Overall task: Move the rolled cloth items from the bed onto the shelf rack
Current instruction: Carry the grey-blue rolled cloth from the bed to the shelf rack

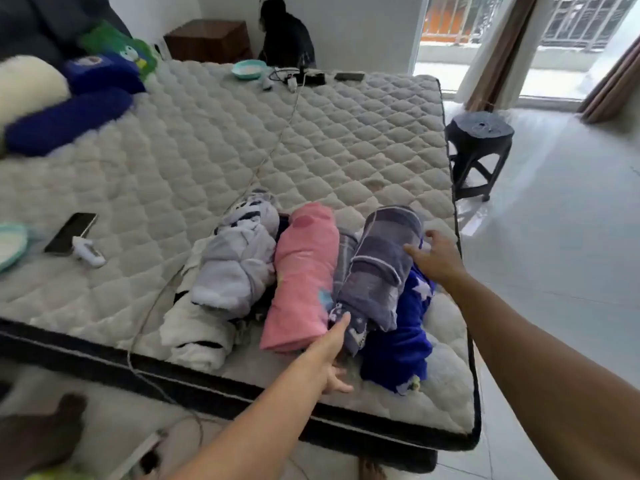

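Observation:
Several rolled cloths lie side by side at the near right corner of the quilted mattress (242, 143): a white and black roll (194, 327), a pale grey roll (239, 265), a pink roll (304, 278), a grey-purple striped roll (377, 268) and a blue star-print roll (405, 341). My left hand (329, 355) reaches in at the near end of the pink and striped rolls, fingers spread, touching their ends. My right hand (436, 254) hovers open at the right side of the striped roll. No shelf rack is in view.
A phone (71, 233) and a white charger (88, 252) lie at the left with a cable (270, 157) running across the bed. Blue and white pillows (65, 119) sit far left. A black stool (479, 150) stands right of the bed on the tiled floor.

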